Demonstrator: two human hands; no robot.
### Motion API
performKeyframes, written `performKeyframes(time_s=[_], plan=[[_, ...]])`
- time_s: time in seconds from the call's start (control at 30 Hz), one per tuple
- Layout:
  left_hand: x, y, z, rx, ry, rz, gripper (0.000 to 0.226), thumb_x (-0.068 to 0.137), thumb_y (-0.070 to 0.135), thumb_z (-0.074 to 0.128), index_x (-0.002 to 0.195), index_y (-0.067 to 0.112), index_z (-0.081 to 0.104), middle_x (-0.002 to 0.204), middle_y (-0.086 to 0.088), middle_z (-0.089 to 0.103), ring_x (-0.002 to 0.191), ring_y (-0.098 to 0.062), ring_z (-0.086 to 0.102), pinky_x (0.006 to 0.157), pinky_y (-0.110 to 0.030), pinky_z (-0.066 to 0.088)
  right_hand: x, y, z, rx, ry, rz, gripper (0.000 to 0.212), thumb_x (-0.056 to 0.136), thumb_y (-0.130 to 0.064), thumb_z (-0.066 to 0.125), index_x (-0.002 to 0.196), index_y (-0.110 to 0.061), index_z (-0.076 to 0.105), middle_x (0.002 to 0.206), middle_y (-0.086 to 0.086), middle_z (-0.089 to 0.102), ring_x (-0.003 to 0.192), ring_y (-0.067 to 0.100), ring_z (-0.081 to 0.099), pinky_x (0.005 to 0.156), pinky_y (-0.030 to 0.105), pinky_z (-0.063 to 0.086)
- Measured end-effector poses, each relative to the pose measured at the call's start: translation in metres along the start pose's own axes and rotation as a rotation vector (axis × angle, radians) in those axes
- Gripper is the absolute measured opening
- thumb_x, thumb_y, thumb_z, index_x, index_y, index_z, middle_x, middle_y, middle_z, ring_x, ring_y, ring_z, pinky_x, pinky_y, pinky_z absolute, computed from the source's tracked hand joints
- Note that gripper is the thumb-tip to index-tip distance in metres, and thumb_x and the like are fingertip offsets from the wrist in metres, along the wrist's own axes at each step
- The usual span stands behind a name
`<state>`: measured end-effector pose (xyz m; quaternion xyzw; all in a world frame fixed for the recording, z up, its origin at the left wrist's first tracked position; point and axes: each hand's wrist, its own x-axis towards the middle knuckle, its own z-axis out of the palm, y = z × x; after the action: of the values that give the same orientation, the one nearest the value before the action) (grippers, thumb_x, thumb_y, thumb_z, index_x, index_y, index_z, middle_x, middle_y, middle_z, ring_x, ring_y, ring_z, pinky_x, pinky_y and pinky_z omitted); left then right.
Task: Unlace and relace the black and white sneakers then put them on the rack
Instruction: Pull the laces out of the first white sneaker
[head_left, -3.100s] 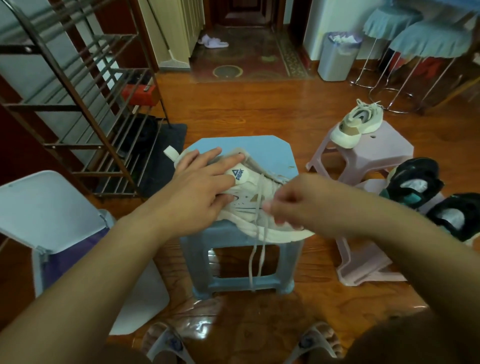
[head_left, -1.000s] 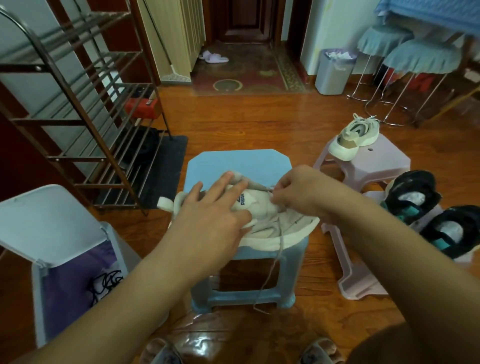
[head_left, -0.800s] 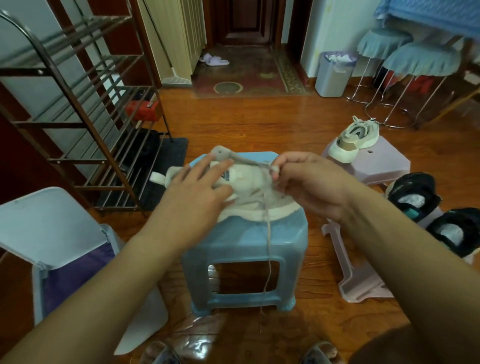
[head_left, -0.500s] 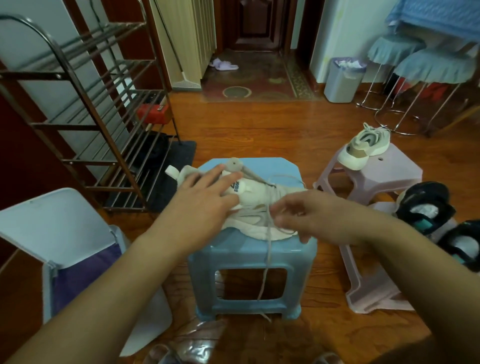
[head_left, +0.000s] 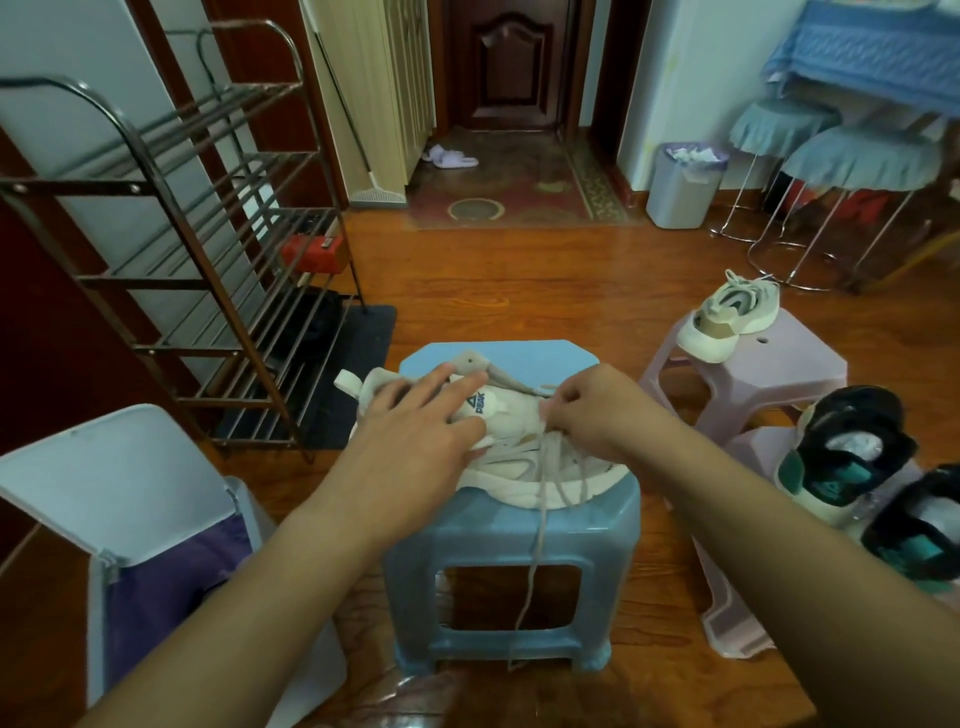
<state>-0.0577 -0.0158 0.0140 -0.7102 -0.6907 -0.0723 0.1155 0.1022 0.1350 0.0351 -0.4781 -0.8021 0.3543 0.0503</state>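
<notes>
Head view: a cream sneaker lies on its side on top of a blue plastic stool, its long axis running left to right across the seat. The heel with its pull tab points left toward the metal shoe rack, the toe points right, and the pale sole edge faces the viewer along the front of the seat. The tongue, with a small dark logo, is turned upward.

The left hand lies flat over the heel half of the shoe, fingers straight and spread, pressing it down. The right hand sits at the lacing area, its fingertips curled together and pinching the lace. One loose end of that lace hangs over the front of the stool and down past the opening between its legs, almost to the wooden floor.

A second cream sneaker stands on a pink stool to the right, toe pointing away and to the right. Nearer, on the far right, a pair of black-and-teal sneakers rests on another pink stool, openings facing up. A white bin with a raised lid and a purple liner stands at the lower left.
</notes>
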Motion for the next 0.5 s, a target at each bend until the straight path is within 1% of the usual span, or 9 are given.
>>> performKeyframes(time_s=[0.1,0.13,0.17,0.2,0.27,0.33,0.4,0.43,0.5], plan=[[0.000,-0.002,0.002,0.002,0.002,-0.012,0.020,0.100,0.041,0.056,0.093,0.027,0.069,0.157,-0.006,0.045,0.148,-0.032,0.036,0.107,-0.056,0.041,-0.014,0.007,-0.013,-0.064,0.126,-0.153,0.036,0.099,-0.033,0.061,0.068,-0.019,0.072,0.054,-0.006,0.062,0.049,0.010,0.053,0.049,0.027,0.042],[0.000,-0.002,0.004,0.002,0.001,-0.020,0.017,0.100,0.039,0.058,0.093,0.027,0.068,0.157,-0.006,0.045,0.148,-0.031,0.036,0.107,-0.056,0.041,-0.024,0.006,-0.018,-0.044,0.084,-0.222,0.033,0.098,-0.031,0.063,0.068,-0.021,0.072,0.056,-0.006,0.064,0.050,0.008,0.053,0.051,0.027,0.043],[0.001,-0.002,0.005,0.001,0.001,-0.031,0.015,0.099,0.038,0.059,0.093,0.027,0.068,0.157,-0.005,0.045,0.148,-0.031,0.036,0.106,-0.055,0.041,-0.038,0.001,-0.022,-0.022,-0.065,-0.303,0.029,0.097,-0.027,0.064,0.069,-0.024,0.072,0.062,-0.006,0.066,0.055,0.005,0.056,0.057,0.027,0.046],[0.002,-0.001,0.006,-0.002,0.002,-0.044,0.015,0.100,0.037,0.059,0.094,0.027,0.068,0.158,-0.005,0.044,0.149,-0.030,0.035,0.106,-0.055,0.041,-0.054,-0.005,-0.024,-0.049,-0.315,-0.369,0.025,0.097,-0.022,0.064,0.073,-0.026,0.072,0.070,-0.008,0.069,0.064,0.002,0.061,0.065,0.025,0.050],[0.003,0.001,0.006,-0.016,-0.003,-0.066,0.019,0.101,0.039,0.055,0.096,0.027,0.069,0.159,-0.003,0.042,0.150,-0.029,0.033,0.107,-0.055,0.040,-0.084,-0.012,-0.021,-0.299,-0.809,-0.418,0.019,0.098,-0.020,0.060,0.087,-0.027,0.074,0.092,-0.011,0.073,0.087,0.001,0.066,0.084,0.024,0.053],[0.003,0.000,0.005,-0.018,-0.019,-0.067,0.020,0.102,0.039,0.052,0.097,0.027,0.068,0.161,-0.003,0.039,0.152,-0.029,0.029,0.109,-0.054,0.037,-0.093,-0.006,-0.018,-0.547,-0.972,-0.438,0.022,0.102,-0.031,0.054,0.102,-0.022,0.074,0.106,-0.009,0.072,0.097,0.005,0.064,0.092,0.026,0.051],[0.002,-0.002,0.005,-0.018,-0.025,-0.047,0.022,0.102,0.041,0.051,0.096,0.027,0.067,0.162,-0.003,0.038,0.152,-0.029,0.028,0.110,-0.054,0.036,-0.087,-0.001,-0.020,-0.552,-0.874,-0.396,0.034,0.101,-0.048,0.051,0.103,-0.022,0.074,0.096,-0.005,0.070,0.088,0.009,0.065,0.086,0.032,0.054],[0.001,-0.002,0.005,-0.023,-0.021,-0.041,0.022,0.101,0.041,0.051,0.094,0.027,0.067,0.161,-0.003,0.039,0.152,-0.029,0.029,0.110,-0.054,0.036,-0.080,0.001,-0.022,-0.441,-0.724,-0.328,0.039,0.099,-0.054,0.050,0.098,-0.022,0.074,0.086,-0.003,0.068,0.079,0.013,0.063,0.078,0.034,0.054],[-0.001,-0.001,0.006,-0.030,-0.007,-0.042,0.023,0.100,0.042,0.051,0.091,0.028,0.067,0.161,-0.003,0.039,0.151,-0.029,0.030,0.112,-0.053,0.034,-0.059,0.003,-0.020,-0.110,-0.271,-0.172,0.043,0.098,-0.057,0.051,0.087,-0.023,0.074,0.073,-0.003,0.065,0.063,0.013,0.057,0.061,0.032,0.049]])
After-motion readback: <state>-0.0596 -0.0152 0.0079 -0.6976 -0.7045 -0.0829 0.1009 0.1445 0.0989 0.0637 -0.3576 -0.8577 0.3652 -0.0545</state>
